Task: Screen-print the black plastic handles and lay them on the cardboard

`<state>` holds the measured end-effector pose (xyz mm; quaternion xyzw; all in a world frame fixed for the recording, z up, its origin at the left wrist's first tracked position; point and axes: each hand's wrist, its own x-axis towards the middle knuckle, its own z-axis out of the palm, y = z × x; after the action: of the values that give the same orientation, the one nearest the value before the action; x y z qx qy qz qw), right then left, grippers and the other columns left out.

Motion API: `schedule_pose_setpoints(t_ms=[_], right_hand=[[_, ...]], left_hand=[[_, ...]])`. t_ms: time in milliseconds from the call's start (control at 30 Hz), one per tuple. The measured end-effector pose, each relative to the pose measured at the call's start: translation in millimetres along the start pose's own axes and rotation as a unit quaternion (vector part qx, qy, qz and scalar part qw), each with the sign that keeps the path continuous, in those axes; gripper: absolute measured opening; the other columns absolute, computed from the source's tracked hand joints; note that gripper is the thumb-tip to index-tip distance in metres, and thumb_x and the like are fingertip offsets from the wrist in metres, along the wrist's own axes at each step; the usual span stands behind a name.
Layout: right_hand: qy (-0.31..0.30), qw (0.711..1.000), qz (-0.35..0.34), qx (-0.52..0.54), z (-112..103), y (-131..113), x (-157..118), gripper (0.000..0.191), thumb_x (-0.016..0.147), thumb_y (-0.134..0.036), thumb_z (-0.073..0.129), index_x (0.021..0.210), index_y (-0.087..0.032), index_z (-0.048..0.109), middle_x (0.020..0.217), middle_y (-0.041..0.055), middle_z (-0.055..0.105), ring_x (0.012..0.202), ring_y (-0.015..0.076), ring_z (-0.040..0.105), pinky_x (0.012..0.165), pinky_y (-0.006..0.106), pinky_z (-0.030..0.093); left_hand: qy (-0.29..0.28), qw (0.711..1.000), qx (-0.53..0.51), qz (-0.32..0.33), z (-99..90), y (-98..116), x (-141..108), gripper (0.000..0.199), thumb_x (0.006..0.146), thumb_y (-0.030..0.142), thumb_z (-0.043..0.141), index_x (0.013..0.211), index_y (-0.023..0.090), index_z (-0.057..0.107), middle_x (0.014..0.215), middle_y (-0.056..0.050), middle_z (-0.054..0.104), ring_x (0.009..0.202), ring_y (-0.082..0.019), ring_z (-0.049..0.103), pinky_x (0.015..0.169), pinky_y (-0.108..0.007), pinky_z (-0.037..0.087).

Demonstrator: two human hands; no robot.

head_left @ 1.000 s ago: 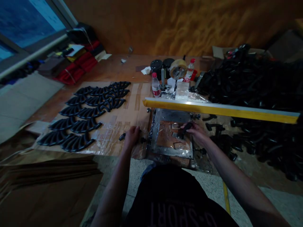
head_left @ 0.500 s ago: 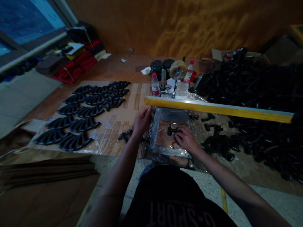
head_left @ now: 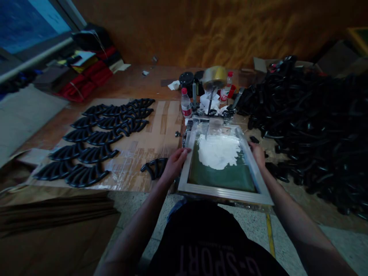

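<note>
A screen printing frame (head_left: 191,168) with a pale metal rim lies low in front of me. Its green mesh (head_left: 221,178) carries a thick patch of white ink (head_left: 217,151). My left hand (head_left: 176,163) is closed at the left rim, its thumb against the metal. On the opposite side my right hand (head_left: 258,154) closes on the right rim, with some fingers hidden. Beyond the right hand a small black handle-shaped piece (head_left: 254,140) lies on the table. Whatever lies under the mesh is hidden.
Rows of curved black handles (head_left: 86,153) lie on cardboard at left, with a few more (head_left: 154,168) nearer my left arm. A large heap of black parts (head_left: 301,126) covers the right side. Behind the frame stand a red-capped bottle (head_left: 186,104) and a tape roll (head_left: 214,76).
The frame, raised edge-on before, has come down over the base and the black handle there. My right hand has left that handle and moved right to the rim.
</note>
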<state>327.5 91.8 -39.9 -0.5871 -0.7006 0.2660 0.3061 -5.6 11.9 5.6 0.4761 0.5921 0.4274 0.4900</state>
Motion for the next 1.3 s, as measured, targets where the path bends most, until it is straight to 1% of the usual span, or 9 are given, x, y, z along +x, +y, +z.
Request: schedule_pose_setpoints(t_ms=[67, 167, 233, 400, 667, 833, 1033, 1200, 1300], right_hand=[[0.069, 0.997, 0.011, -0.035, -8, -7, 14, 0.043, 0.090, -0.033, 0.040, 0.123, -0.015, 0.060, 0.132, 0.0179, 0.054, 0.127, 0.0344, 0.045, 0.107, 0.062, 0.030], [0.085, 0.984, -0.081, -0.131, 6, -42, 37, 0.051, 0.086, -0.030, 0.053, 0.135, -0.016, 0.050, 0.148, 0.0165, 0.038, 0.134, 0.0333, 0.035, 0.109, 0.055, 0.030], [0.031, 0.969, -0.136, -0.206, 23, -69, 47, 0.052, 0.084, -0.028, 0.060, 0.134, -0.016, 0.051, 0.142, 0.0171, 0.046, 0.129, 0.0333, 0.040, 0.104, 0.049, 0.037], [-0.154, 0.928, -0.108, -0.323, 55, -93, 30, 0.020, 0.088, -0.024, 0.054, 0.104, -0.017, 0.064, 0.102, 0.0109, 0.067, 0.094, 0.0258, 0.059, 0.079, 0.034, 0.046], [-0.313, 0.854, -0.340, -0.239, 35, -82, -16, 0.021, 0.078, -0.011, 0.055, 0.095, -0.018, 0.066, 0.094, 0.0074, 0.067, 0.091, 0.0217, 0.057, 0.079, 0.030, 0.042], [-0.213, 0.902, -0.293, -0.234, 45, -78, -10, 0.020, 0.080, -0.012, 0.054, 0.095, -0.018, 0.066, 0.093, 0.0081, 0.068, 0.091, 0.0232, 0.056, 0.078, 0.033, 0.041], [-0.211, 0.896, -0.329, -0.209, 55, -68, -27, 0.028, 0.078, -0.012, 0.059, 0.105, -0.018, 0.066, 0.097, 0.0089, 0.068, 0.093, 0.0233, 0.058, 0.081, 0.033, 0.044], [-0.106, 0.944, -0.218, -0.223, 43, -92, 31, 0.048, 0.090, -0.031, 0.057, 0.138, -0.025, 0.051, 0.110, 0.0082, 0.067, 0.098, 0.0236, 0.061, 0.080, 0.032, 0.047], [-0.016, 0.966, -0.154, -0.209, 9, -87, 67, 0.053, 0.090, -0.038, 0.057, 0.141, -0.025, 0.048, 0.107, 0.0083, 0.068, 0.094, 0.0246, 0.063, 0.080, 0.035, 0.049]], left_hand=[[-0.023, 0.998, 0.001, -0.054, 4.3, -32, -2, 0.058, 0.085, 0.050, 0.057, 0.135, 0.021, 0.053, 0.075, 0.000, 0.062, 0.060, -0.013, 0.054, 0.053, -0.023, 0.041], [-0.024, 0.996, 0.054, -0.062, 11.8, -71, 4, 0.066, 0.087, 0.046, 0.054, 0.146, 0.020, 0.039, 0.064, 0.004, 0.053, 0.052, -0.011, 0.047, 0.049, -0.021, 0.035], [-0.024, 0.994, 0.096, -0.055, 14.6, -86, 10, 0.063, 0.088, 0.043, 0.052, 0.145, 0.018, 0.041, 0.064, 0.004, 0.052, 0.054, -0.011, 0.047, 0.051, -0.021, 0.035], [-0.039, 0.991, 0.112, -0.063, 15.1, -102, 16, 0.059, 0.090, 0.044, 0.049, 0.142, 0.016, 0.044, 0.071, 0.002, 0.057, 0.060, -0.012, 0.050, 0.055, -0.022, 0.037], [-0.025, 0.992, 0.112, -0.061, 15.2, -107, 14, 0.058, 0.089, 0.048, 0.049, 0.139, 0.017, 0.048, 0.072, 0.001, 0.059, 0.063, -0.014, 0.053, 0.059, -0.024, 0.040], [-0.021, 0.992, 0.099, -0.070, 15.8, -102, 13, 0.057, 0.089, 0.046, 0.051, 0.138, 0.017, 0.049, 0.073, 0.000, 0.061, 0.064, -0.014, 0.055, 0.058, -0.024, 0.041], [-0.016, 0.994, 0.079, -0.073, 15.9, -97, 13, 0.058, 0.087, 0.045, 0.054, 0.137, 0.015, 0.049, 0.070, 0.000, 0.060, 0.062, -0.014, 0.055, 0.056, -0.023, 0.040], [-0.039, 0.994, 0.049, -0.090, 9.1, -70, 8, 0.066, 0.086, 0.048, 0.056, 0.142, 0.018, 0.043, 0.072, 0.000, 0.062, 0.061, -0.014, 0.055, 0.054, -0.023, 0.041], [-0.009, 0.998, 0.032, -0.047, 3.5, -32, 2, 0.056, 0.088, 0.052, 0.052, 0.133, 0.019, 0.054, 0.088, -0.004, 0.067, 0.080, -0.017, 0.061, 0.066, -0.025, 0.046]])
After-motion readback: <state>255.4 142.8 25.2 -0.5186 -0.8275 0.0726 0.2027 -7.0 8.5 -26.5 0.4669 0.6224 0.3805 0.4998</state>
